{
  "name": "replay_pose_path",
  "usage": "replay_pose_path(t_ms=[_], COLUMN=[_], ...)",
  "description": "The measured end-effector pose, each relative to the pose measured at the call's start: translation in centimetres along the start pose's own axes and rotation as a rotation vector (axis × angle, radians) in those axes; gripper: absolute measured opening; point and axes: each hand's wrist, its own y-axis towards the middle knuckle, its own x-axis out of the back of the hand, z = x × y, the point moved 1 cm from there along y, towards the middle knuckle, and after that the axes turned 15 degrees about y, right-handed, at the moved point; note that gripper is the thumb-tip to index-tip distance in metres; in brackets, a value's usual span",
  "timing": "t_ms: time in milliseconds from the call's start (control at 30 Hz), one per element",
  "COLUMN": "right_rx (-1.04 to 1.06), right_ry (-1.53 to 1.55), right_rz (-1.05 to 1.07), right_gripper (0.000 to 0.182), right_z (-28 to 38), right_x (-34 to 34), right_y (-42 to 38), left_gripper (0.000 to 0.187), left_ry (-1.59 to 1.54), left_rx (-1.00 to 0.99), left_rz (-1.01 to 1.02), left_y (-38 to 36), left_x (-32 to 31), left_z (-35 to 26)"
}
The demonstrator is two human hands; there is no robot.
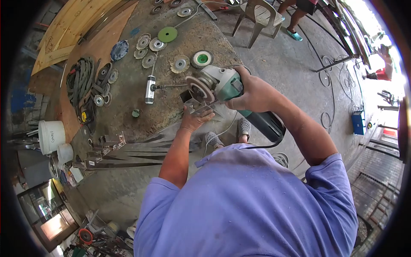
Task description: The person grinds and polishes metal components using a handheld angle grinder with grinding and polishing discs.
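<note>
Head view: right hand [253,93] wrapped round grinder [227,88], held at worktop [126,94] near right corner. Left hand [195,120] on metal piece [192,104] at same corner, just under grinder's wheel; cannot tell if fingers close round it. White-rimmed disc [197,64] near right edge, green disc [167,34] farther back. Silver cylinder [149,97] lies left of metal piece. Dark straps [81,79] heaped by left edge.

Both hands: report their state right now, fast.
Left hand: fingers at a metal piece; whether it grips cannot be told.
Right hand: closed, holding the angle grinder.
</note>
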Motion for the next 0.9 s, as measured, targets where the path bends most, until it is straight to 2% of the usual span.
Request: replay_pose_path(t_ms=[100,267,400,467,500,567,633,700,800,867,900], right_rx=[0.004,-0.032,-0.06,-0.046,-0.037,-0.035,-0.035,-0.055,-0.089,-0.078,-0.055], right_ry=[0.023,0.088,0.043,0.055,0.056,0.101,0.123,0.129,0.147,0.159,0.164], right_rz=[0.026,0.03,0.044,0.035,0.033,0.02,0.009,-0.016,-0.049,-0.057,-0.057], right_gripper=[0.098,0.098,0.097,0.092,0.089,0.09,0.095,0.099,0.103,0.103,0.103], right_z=[0.2,-0.3,0.3,0.2,0.2,-0.2,-0.8,-1.0,-0.9,-1.3,-1.8], right_x=[0.2,-0.1,0.0,-0.1,-0.2,-0.4,-0.7,-1.1,-1.7,-2.1,-2.3], right_y=[-0.7,-1.7,-0.5,-0.8,-0.8,-1.7,-2.5,-2.3,-2.4,-2.6,-3.1], left_gripper=[0.066,0.064,0.06,0.056,0.053,0.051,0.051,0.051,0.045,0.041,0.041], left_ry=[0.092,0.309,0.298,0.308,0.303,0.279,0.246,0.149,-0.225,-0.202,-0.015], left_rx=[-0.005,-0.013,0.071,0.078,0.047,0.012,0.0,0.097,0.174,0.157,0.124], left_rz=[0.036,-0.046,0.117,0.06,-0.053,-0.202,-0.266,-0.129,-0.125,-0.209,-0.26], left_y=[0.1,0.1,0.5,0.4,0.2,0.2,0.3,0.4,0.6,0.6,0.6], left_x=[0.1,0.6,3.8,3.3,1.6,0.7,1.3,3.0,2.3,1.4,1.7], left_z=[0.2,-0.8,-3.8,-3.4,-2.0,-1.3,-2.3,-3.7,-3.4,-2.6,-2.8])
